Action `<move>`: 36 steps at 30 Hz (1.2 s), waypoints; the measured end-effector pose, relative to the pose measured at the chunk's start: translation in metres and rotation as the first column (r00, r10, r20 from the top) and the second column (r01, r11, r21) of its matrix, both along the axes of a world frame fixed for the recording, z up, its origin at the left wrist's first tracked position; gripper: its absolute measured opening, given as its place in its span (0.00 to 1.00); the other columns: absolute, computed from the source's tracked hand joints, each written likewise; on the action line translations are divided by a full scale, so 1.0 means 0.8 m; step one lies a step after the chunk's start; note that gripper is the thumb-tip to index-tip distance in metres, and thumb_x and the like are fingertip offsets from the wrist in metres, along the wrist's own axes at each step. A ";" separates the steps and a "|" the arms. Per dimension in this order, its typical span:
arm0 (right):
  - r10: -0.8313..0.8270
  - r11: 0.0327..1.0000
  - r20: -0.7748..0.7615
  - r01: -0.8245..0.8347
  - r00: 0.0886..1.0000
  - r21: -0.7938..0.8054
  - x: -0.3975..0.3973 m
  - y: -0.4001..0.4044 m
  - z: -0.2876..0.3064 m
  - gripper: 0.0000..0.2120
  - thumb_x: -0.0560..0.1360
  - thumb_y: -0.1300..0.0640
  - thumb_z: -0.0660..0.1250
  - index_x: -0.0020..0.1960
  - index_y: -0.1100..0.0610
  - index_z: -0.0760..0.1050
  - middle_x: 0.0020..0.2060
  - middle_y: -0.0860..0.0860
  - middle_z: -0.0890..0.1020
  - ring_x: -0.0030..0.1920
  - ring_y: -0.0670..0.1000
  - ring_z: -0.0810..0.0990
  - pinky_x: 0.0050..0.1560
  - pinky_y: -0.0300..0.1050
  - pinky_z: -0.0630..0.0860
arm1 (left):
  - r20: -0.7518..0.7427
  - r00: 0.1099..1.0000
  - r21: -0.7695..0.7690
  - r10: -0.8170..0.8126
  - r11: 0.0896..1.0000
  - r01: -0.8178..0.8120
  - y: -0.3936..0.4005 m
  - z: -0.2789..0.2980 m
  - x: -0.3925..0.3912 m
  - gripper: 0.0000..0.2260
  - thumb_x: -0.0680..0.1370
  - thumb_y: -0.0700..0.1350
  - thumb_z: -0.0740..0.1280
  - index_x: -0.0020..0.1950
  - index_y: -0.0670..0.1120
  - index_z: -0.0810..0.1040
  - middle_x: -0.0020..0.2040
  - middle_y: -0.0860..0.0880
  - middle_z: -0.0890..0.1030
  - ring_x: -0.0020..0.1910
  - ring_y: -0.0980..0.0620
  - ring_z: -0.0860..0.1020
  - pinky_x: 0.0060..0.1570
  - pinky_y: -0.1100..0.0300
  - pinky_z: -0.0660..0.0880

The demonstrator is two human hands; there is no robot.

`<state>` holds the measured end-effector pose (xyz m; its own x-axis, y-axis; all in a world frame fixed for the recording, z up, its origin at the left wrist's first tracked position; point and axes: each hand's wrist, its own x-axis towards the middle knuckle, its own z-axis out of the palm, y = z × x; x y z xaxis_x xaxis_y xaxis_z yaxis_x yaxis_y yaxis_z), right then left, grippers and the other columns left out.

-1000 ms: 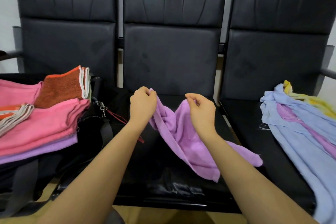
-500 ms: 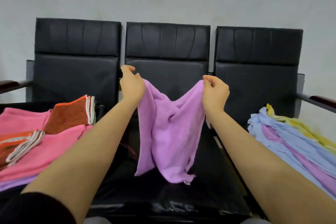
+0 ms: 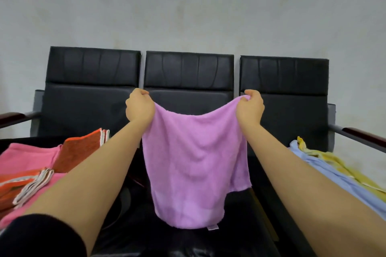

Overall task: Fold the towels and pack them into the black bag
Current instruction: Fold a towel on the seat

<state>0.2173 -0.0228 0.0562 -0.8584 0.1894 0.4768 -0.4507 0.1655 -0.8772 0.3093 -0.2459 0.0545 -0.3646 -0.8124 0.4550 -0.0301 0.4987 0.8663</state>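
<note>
Left hand (image 3: 139, 108) pinches top left corner of purple towel (image 3: 195, 165); right hand (image 3: 250, 108) pinches top right corner. Hands well apart, raised before middle chair (image 3: 189, 77). Towel hangs spread between them, top edge sagging, lower edge above seat, small tag at bottom. Folded pink towels (image 3: 27, 157) and orange towels (image 3: 80, 149) stacked at left. Blue towel (image 3: 325, 170) and yellow towel (image 3: 344, 166) lie loose on right chair. Bag not clearly visible.
</note>
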 end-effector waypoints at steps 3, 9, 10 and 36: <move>0.025 0.983 0.010 -0.026 1.000 0.182 0.002 -0.004 -0.003 0.24 0.74 0.70 0.56 0.70 0.61 0.66 0.66 0.57 0.70 0.66 0.58 0.69 0.67 0.50 0.66 | -0.026 0.997 0.013 -0.067 0.998 0.068 0.003 -0.007 0.004 0.18 0.78 0.33 0.54 0.61 0.42 0.77 0.60 0.43 0.78 0.57 0.46 0.76 0.47 0.60 0.68; 0.013 0.873 -0.086 0.030 0.996 0.488 -0.004 0.015 -0.020 0.13 0.74 0.72 0.54 0.55 0.65 0.73 0.57 0.60 0.67 0.52 0.58 0.72 0.47 0.42 0.66 | -0.006 0.991 0.109 -0.134 0.985 0.134 -0.013 -0.018 0.011 0.20 0.74 0.28 0.54 0.60 0.39 0.79 0.62 0.41 0.77 0.62 0.44 0.74 0.58 0.59 0.70; 0.000 0.871 -0.107 0.053 0.994 0.488 -0.006 0.016 -0.022 0.12 0.75 0.72 0.53 0.51 0.65 0.73 0.55 0.59 0.68 0.49 0.57 0.71 0.46 0.44 0.68 | 0.000 0.992 0.119 -0.125 0.985 0.125 -0.015 -0.019 0.011 0.20 0.74 0.29 0.55 0.61 0.39 0.79 0.62 0.41 0.77 0.62 0.43 0.74 0.60 0.57 0.70; 0.018 0.999 -0.024 -0.017 1.000 0.037 -0.022 0.018 0.010 0.19 0.77 0.69 0.55 0.66 0.63 0.72 0.63 0.56 0.75 0.63 0.55 0.74 0.55 0.39 0.68 | -0.272 0.962 0.157 -0.001 0.987 0.045 -0.025 0.004 0.006 0.12 0.74 0.36 0.57 0.36 0.47 0.76 0.35 0.43 0.72 0.35 0.43 0.67 0.38 0.58 0.66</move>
